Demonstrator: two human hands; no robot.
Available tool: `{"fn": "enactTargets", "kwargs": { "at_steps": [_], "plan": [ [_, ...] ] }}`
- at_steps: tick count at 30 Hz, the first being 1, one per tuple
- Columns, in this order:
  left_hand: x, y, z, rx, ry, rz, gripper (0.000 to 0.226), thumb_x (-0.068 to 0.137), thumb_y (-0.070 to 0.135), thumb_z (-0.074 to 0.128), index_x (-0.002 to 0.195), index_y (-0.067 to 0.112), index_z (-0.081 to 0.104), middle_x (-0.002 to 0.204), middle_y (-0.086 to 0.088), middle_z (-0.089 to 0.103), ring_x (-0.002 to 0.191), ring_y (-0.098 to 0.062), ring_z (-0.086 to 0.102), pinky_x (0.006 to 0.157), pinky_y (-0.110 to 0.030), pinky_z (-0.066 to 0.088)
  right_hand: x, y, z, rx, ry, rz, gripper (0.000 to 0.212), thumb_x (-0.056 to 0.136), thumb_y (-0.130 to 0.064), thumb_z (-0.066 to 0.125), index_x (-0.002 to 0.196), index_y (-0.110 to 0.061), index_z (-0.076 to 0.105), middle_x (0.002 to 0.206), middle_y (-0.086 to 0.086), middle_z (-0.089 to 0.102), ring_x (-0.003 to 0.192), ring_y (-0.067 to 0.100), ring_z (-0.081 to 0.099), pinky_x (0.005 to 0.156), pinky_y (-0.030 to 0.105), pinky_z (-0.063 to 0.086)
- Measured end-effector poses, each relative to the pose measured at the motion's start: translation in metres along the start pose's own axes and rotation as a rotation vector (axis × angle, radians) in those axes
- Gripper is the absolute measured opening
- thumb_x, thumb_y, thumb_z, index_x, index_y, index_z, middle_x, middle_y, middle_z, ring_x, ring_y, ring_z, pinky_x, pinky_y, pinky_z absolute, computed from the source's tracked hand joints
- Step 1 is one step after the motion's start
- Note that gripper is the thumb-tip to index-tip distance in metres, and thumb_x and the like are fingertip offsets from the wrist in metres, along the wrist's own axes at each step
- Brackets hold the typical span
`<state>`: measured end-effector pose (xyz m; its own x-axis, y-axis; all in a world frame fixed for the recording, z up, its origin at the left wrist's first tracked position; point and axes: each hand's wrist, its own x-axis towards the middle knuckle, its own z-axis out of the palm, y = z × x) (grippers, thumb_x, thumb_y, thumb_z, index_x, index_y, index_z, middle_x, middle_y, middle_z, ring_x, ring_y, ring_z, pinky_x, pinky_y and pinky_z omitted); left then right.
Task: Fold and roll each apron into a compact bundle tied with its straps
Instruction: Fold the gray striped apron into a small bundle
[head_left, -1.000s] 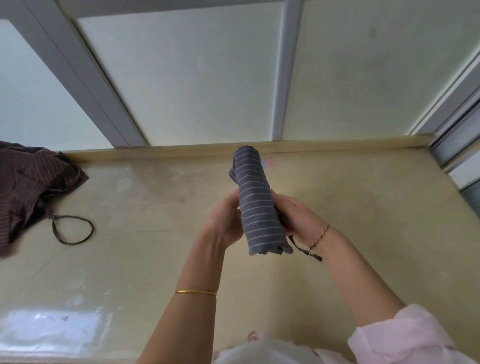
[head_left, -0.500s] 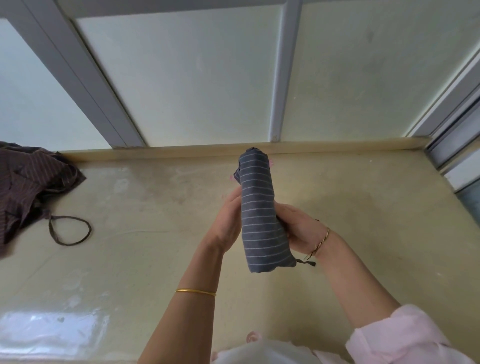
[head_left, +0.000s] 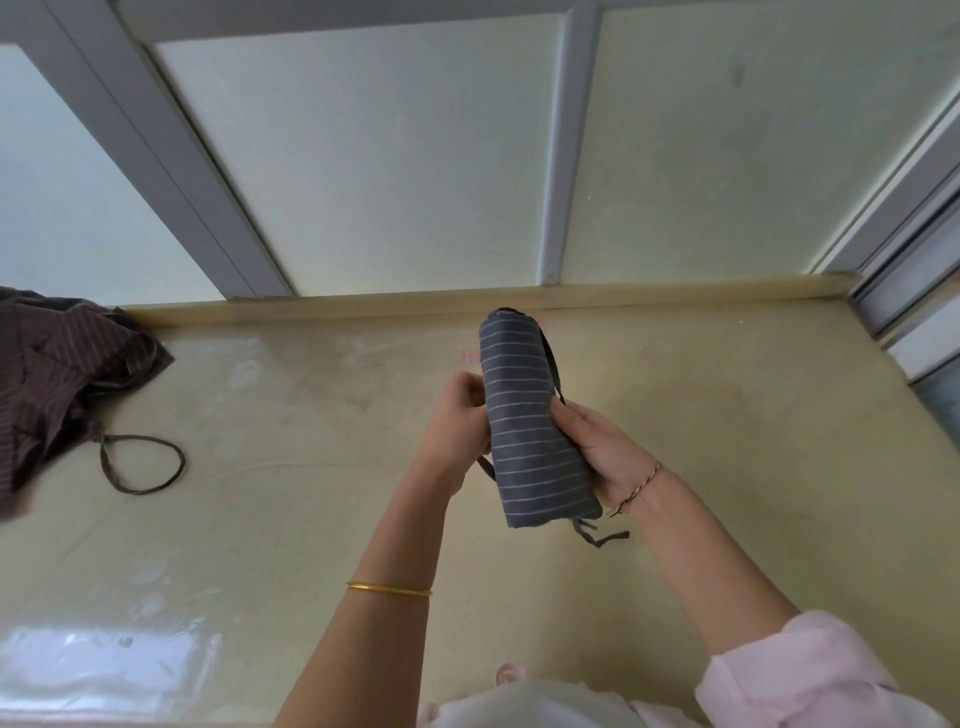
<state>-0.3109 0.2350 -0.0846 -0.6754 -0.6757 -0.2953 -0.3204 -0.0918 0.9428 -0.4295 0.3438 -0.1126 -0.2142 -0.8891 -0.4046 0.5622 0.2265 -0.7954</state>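
Newly a strap (head_left: 551, 364) lies along the rolled apron's (head_left: 530, 426) right edge. My right hand (head_left: 602, 452) grips that roll, long axis pointing away; my left hand (head_left: 457, 431) pinches strap alongside.

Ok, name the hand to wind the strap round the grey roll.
Left hand: its fingers seem to pinch a dark strap beside the grey striped fabric roll, which the right hand grips.
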Motion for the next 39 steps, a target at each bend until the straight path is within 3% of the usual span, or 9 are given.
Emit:
{"fn": "enactTargets", "kwargs": {
  "at_steps": [2, 5, 11, 14, 20, 24, 30, 35, 39],
  "plan": [
    [0.000, 0.004, -0.001, 0.175, 0.011, -0.061, 0.011, 0.095, 0.015, 0.050, 0.100, 0.010, 0.059, 0.086, -0.013, 0.066, 0.072, -0.032, 0.062, 0.065, -0.040, 0.057, 0.002, 0.005, -0.002, 0.020, 0.056, 0.012, 0.062, 0.079, -0.042, 0.059, 0.126, -0.002, 0.053, 0.112, 0.017, 0.065, 0.094, 0.027, 0.065, 0.079, 0.039, 0.055],
    [-0.003, 0.013, -0.007, 0.289, -0.023, -0.164, 0.024, 0.097, 0.011, 0.038, 0.096, 0.007, 0.061, 0.075, -0.009, 0.052, 0.059, -0.017, 0.041, 0.049, -0.024, 0.035, 0.004, 0.008, -0.006, 0.022, 0.135, 0.034, 0.065, 0.075, -0.045, 0.062, 0.124, -0.004, 0.055, 0.112, 0.017, 0.066, 0.096, 0.029, 0.064, 0.085, 0.043, 0.053],
    [0.000, 0.022, -0.013, 0.218, -0.197, -0.328, 0.042, 0.089, 0.046, 0.057, 0.103, 0.006, 0.059, 0.079, -0.004, 0.047, 0.056, -0.010, 0.035, 0.045, -0.019, 0.027, 0.008, 0.001, -0.010, -0.164, 0.171, -0.012, 0.034, 0.084, -0.037, 0.060, 0.106, -0.010, 0.060, 0.100, 0.011, 0.069, 0.089, 0.024, 0.067, 0.081, 0.039, 0.055],
    [0.006, 0.015, -0.007, 0.211, -0.138, -0.334, 0.034, 0.088, 0.039, 0.060, 0.099, 0.006, 0.058, 0.070, -0.004, 0.048, 0.048, -0.010, 0.034, 0.042, -0.020, 0.026, 0.008, -0.009, -0.008, -0.444, 0.247, -0.027, 0.023, 0.090, -0.037, 0.058, 0.095, -0.015, 0.061, 0.097, 0.010, 0.069, 0.086, 0.023, 0.066, 0.080, 0.038, 0.055],
    [0.013, -0.003, 0.005, 0.217, 0.137, -0.231, 0.023, 0.090, 0.030, 0.054, 0.083, 0.008, 0.058, 0.056, -0.004, 0.054, 0.045, -0.013, 0.041, 0.045, -0.023, 0.032, 0.001, -0.027, 0.005, -1.349, 0.608, -0.203, 0.030, 0.095, -0.043, 0.045, 0.086, -0.017, 0.058, 0.080, 0.001, 0.056, 0.066, 0.018, 0.055, 0.051, 0.027, 0.039],
    [0.017, -0.004, 0.009, -0.013, 0.235, -0.244, 0.023, 0.092, 0.028, 0.055, 0.078, 0.010, 0.054, 0.062, -0.007, 0.055, 0.045, -0.013, 0.040, 0.043, -0.024, 0.029, -0.014, -0.023, 0.030, -1.199, 0.465, -0.294, 0.034, 0.098, -0.029, 0.041, 0.080, -0.007, 0.060, 0.066, 0.006, 0.061, 0.062, 0.021, 0.058, 0.061, 0.036, 0.049],
    [0.017, 0.012, -0.002, -0.384, 0.284, -0.288, 0.022, 0.092, 0.023, 0.057, 0.074, 0.012, 0.052, 0.062, -0.003, 0.052, 0.044, -0.009, 0.037, 0.035, -0.019, 0.024, -0.019, 0.002, 0.043, -0.946, 0.201, -0.181, 0.031, 0.100, -0.022, 0.038, 0.077, -0.017, 0.058, 0.058, -0.004, 0.052, 0.052, 0.004, 0.046, 0.055, 0.017, 0.035],
    [0.013, 0.021, -0.014, -0.594, 0.038, -0.274, 0.025, 0.094, 0.022, 0.052, 0.070, 0.016, 0.045, 0.059, 0.003, 0.041, 0.037, -0.005, 0.031, 0.030, -0.015, 0.021, -0.006, 0.008, 0.022, -0.698, 0.184, -0.064, 0.027, 0.100, -0.018, 0.041, 0.077, -0.013, 0.055, 0.056, -0.003, 0.046, 0.042, 0.004, 0.038, 0.045, 0.017, 0.032],
    [0.013, 0.016, -0.024, -0.586, -0.170, -0.314, 0.021, 0.093, 0.021, 0.052, 0.074, 0.016, 0.044, 0.062, 0.004, 0.041, 0.036, -0.003, 0.030, 0.028, -0.013, 0.023, 0.003, -0.025, 0.005, -0.730, 0.266, 0.044, 0.036, 0.096, 0.001, 0.038, 0.064, -0.014, 0.039, 0.057, -0.001, 0.042, 0.051, 0.008, 0.035, 0.052, 0.019, 0.031]
  ]
}}
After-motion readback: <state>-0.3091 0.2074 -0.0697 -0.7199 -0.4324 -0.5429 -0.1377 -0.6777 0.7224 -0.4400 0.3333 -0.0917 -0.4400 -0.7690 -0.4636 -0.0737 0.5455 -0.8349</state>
